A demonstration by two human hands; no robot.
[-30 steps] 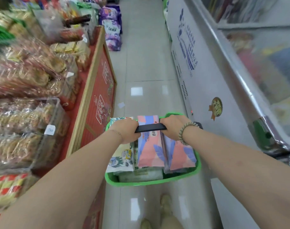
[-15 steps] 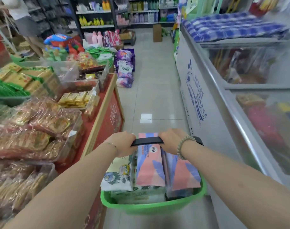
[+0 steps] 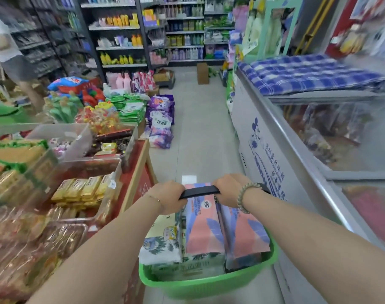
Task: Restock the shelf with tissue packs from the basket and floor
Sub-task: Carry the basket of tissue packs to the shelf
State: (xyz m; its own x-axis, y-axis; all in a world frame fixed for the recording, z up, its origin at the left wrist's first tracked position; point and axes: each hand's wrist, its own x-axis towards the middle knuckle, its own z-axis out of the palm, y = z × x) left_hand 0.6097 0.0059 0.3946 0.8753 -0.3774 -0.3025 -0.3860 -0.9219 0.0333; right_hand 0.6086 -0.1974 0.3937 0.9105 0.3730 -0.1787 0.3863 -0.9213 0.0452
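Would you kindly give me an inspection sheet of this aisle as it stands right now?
Surface: tiled floor running down the aisle.
Job's things: green basket holding pink tissue packs and a floral pack, standing on end.
Clutter: purple packs stacked on the floor at left; cardboard box at the far end.
Grippers: left hand and right hand both grip the black handle.
Cables: nothing seen.
Surroundings: snack display at left; freezer at right with a checked blanket on top; shelves of bottles ahead; another person far left.
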